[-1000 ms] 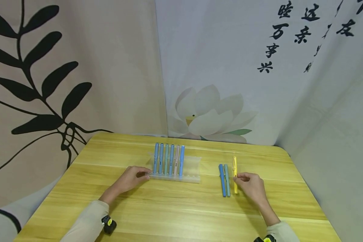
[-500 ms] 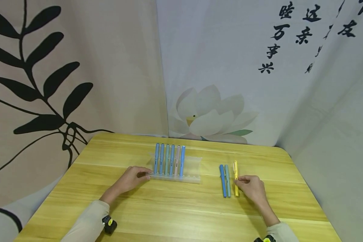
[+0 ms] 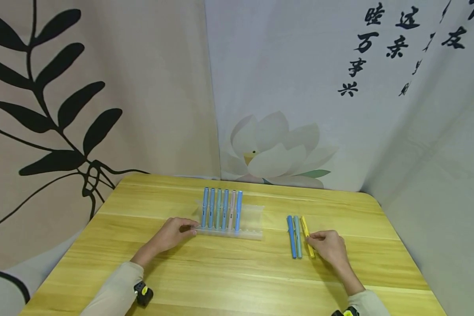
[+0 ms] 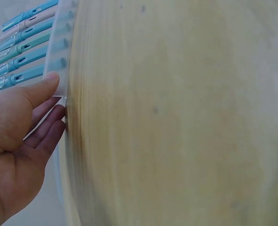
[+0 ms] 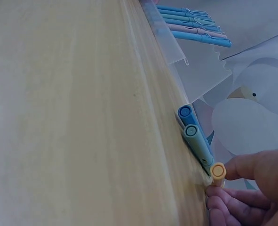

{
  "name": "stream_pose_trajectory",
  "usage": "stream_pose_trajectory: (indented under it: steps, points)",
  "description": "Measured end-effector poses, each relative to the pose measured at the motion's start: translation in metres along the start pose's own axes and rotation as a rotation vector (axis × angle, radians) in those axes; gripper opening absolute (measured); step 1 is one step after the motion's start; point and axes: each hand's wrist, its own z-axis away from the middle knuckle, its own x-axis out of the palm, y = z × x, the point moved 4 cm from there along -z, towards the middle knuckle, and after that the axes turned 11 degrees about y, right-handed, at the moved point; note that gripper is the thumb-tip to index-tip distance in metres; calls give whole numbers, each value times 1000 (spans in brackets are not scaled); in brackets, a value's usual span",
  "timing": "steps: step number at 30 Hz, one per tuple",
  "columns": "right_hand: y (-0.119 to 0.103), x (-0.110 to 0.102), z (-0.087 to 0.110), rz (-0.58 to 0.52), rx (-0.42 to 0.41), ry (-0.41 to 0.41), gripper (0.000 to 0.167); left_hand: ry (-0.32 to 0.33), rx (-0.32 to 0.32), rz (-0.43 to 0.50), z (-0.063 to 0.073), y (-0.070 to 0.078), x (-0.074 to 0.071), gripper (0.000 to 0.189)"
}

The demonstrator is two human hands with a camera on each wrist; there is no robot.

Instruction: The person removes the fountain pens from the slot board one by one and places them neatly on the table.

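My left hand (image 3: 174, 235) pinches the left end of a clear plastic pen rack (image 3: 253, 221); in the left wrist view the thumb (image 4: 47, 87) lies on its edge. Several pens stand side by side in the rack: blue ones, a green one (image 3: 219, 208) and a pink one (image 3: 231, 210). At the right, my right hand (image 3: 331, 245) pinches a yellow pen (image 3: 304, 224) between thumb and fingers. The yellow pen slants, its far end close to a green pen (image 3: 298, 237). Left of that lies a dark blue pen (image 3: 291, 237), alongside the green one.
Both hands work over a light wooden table (image 3: 229, 276). A printed curtain (image 3: 284, 87) hangs behind its far edge, and more cloth (image 3: 438, 153) hangs along the right side.
The yellow pen has come slightly toward me, and its far end has tilted left toward the green pen. My right hand has shifted slightly nearer; my left hand stays on the rack.
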Motion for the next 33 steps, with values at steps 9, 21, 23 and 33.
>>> stream_pose_trajectory:
  steps: [9,21,23,33]
  points:
    - [0,3,-2,32,-15,17,20,2,7,5,0,1,0,29]
    - [-4,1,-2,44,-34,11,20,2,-10,-8,0,1,0,29]
    - [-7,-2,-3,29,-47,15,21,7,-5,-10,0,2,0,29]
    - [-47,-5,-5,-101,-220,31,31,6,-10,-13,0,2,-1,29]
